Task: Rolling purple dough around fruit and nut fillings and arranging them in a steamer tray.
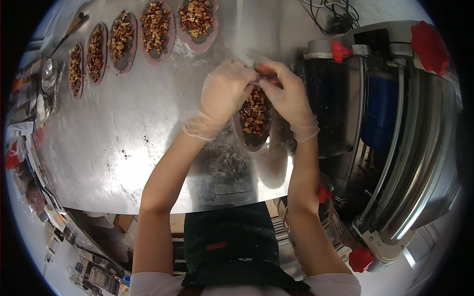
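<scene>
An oval of purplish dough [253,143] lies on the metal table, topped with chopped nuts and dried fruit [255,112]. Both of my hands, in clear plastic gloves, meet at its far end. My left hand [224,89] pinches the dough edge from the left, fingers closed. From the right, my right hand [286,91] pinches the same end, thumb and fingers together. The far tip of the dough is mostly hidden by my fingers. The near part lies flat and spread, its filling exposed.
Several more topped dough ovals [157,32] lie in a row at the far left. A machine with rollers and red knobs [429,47] stands close on the right. Black cables [340,19] lie at the back right. Metal bowls [49,74] and a dark-bladed tool [71,29] sit at the left edge.
</scene>
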The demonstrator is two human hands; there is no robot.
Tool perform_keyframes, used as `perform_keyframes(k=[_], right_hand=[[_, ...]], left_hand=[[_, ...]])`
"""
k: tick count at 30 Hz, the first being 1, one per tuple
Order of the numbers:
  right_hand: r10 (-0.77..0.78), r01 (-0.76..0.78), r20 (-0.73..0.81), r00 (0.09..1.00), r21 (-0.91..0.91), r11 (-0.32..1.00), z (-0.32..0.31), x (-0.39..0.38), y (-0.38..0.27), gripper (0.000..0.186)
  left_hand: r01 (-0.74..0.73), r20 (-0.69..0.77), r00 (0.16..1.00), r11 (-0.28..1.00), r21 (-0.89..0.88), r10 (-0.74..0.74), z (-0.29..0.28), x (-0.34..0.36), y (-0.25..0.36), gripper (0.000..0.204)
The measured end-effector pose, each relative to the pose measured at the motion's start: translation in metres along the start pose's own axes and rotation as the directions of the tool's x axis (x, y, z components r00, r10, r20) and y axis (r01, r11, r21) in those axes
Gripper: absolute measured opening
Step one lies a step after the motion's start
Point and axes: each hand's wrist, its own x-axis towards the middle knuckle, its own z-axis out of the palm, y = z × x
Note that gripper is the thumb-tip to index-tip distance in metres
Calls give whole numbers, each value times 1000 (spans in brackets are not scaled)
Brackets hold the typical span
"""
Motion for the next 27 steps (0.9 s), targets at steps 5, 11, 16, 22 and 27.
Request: perform_keyframes(k=[5, 11, 16, 22, 27], right_hand=[[-46, 63, 64, 997, -307, 950, -4, -1, 4, 27], [-122, 147, 104, 987, -280, 949, -3, -5, 2, 23], [85, -74, -36, 996, 243, 967, -2, -19, 8, 36], [-99, 100, 30, 995, -19, 995, -2, -19, 16, 40], [-66, 69, 59, 996, -57, 996, -7, -20, 16, 33]], left_hand=[[-41, -27, 999, 999, -10, 40, -1, -6, 9, 33], [185, 107, 980, 967, -175, -168, -6, -9, 1, 33], [177, 96, 982, 972, -156, -164, -4, -6, 7, 25], [215, 98, 975, 957, -195, -199, -4, -7, 12, 25], [28, 57, 998, 999, -17, -27, -1, -12, 18, 29]])
